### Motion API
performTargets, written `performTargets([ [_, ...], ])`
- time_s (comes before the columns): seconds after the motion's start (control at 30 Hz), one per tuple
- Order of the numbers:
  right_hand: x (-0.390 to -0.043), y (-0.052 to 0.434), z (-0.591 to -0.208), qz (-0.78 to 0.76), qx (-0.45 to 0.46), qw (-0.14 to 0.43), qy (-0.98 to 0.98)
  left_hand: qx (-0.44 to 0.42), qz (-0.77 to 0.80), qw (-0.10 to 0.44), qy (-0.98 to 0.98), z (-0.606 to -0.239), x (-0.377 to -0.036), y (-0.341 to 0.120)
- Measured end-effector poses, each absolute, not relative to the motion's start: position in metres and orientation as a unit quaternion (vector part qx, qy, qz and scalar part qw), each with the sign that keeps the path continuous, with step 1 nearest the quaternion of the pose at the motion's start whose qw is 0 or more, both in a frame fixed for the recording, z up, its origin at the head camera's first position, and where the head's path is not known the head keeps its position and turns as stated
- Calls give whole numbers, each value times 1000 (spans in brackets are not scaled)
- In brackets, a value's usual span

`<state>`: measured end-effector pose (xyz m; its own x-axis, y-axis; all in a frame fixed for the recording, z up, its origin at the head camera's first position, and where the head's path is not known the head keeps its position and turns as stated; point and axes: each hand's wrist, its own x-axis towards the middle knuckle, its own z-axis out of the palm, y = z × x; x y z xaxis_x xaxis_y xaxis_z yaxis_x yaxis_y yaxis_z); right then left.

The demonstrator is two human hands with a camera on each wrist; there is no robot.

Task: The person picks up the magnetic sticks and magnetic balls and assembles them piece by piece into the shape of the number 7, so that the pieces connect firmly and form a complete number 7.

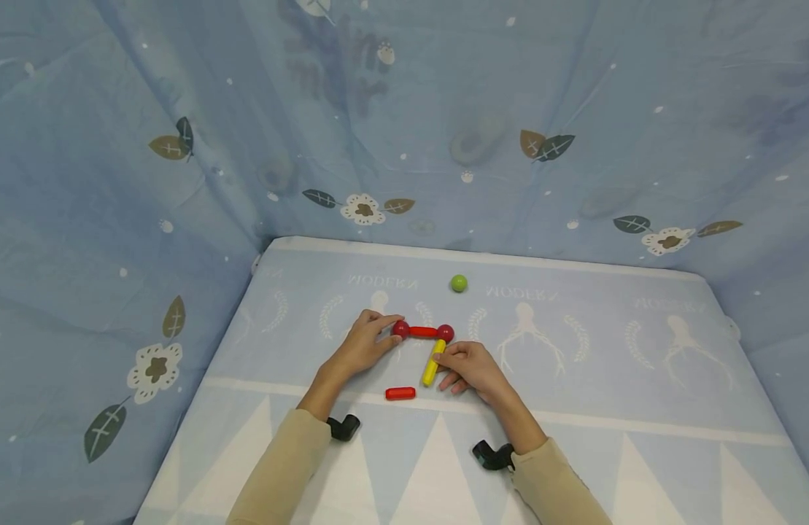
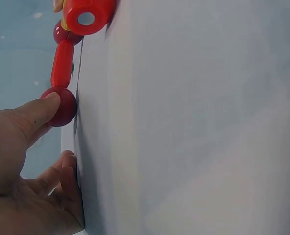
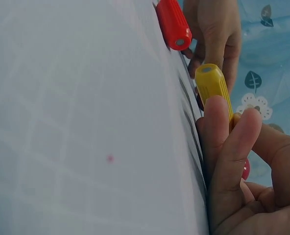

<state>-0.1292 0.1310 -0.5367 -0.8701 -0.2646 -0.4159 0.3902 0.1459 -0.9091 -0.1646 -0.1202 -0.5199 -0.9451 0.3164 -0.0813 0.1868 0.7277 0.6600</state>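
Note:
In the head view my left hand [image 1: 362, 345] pinches a dark red ball [image 1: 400, 330] between thumb and finger. A red stick [image 1: 422, 332] joins this ball to a second dark red ball [image 1: 446, 333] on the right. My right hand [image 1: 473, 370] holds a yellow stick [image 1: 432, 370], whose far end meets the second ball; whether it is attached I cannot tell. In the right wrist view, the yellow stick's near end shows a silvery disc. Nearer to me, a loose red stick [image 1: 400, 394] lies between the hands, its silvery end visible in the left wrist view.
A green ball [image 1: 459, 283] sits farther back on the patterned tablecloth [image 1: 575, 394]. Blue printed curtains [image 1: 443, 109] stand behind and at the sides of the table. Black wrist mounts [image 1: 492, 456] stick out below both forearms.

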Motion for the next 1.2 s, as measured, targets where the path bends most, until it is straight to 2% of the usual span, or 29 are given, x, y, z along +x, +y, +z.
performTargets([
  [0.37, -128, 130, -538, -653, 50, 251, 713, 94, 364, 82, 923, -514, -145, -122],
  [0.8, -127, 129, -535, -651, 46, 239, 719, 130, 397, 64, 906, -508, -72, -115],
  [1.2, -127, 131, -539, -653, 46, 243, 716, 155, 378, 94, 908, -517, -63, -110],
])
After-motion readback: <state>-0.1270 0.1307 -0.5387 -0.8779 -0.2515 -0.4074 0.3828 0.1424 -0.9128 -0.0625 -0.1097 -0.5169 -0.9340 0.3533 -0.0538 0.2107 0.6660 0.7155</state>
